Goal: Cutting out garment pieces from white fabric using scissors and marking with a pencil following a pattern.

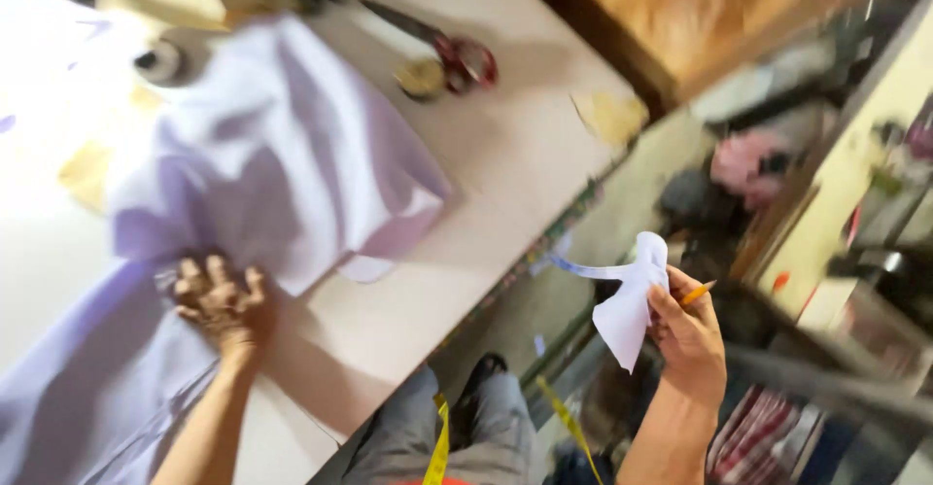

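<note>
A large piece of pale lilac cloth (282, 164) lies rumpled across a light desk (505, 155), one corner folded over near the desk's edge. The left hand (222, 305) presses down on it, palm flat and fingers (199, 276) spread. Out past the desk edge, the right hand (688, 334) holds up a small scrap of white fabric (627, 305) with a narrow curling strip, along with an orange pencil (697, 294). The view is blurred.

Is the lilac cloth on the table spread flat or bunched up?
Bunched up: the lilac cloth lies in rumpled folds on the table, with the left hand pressing on it.
</note>
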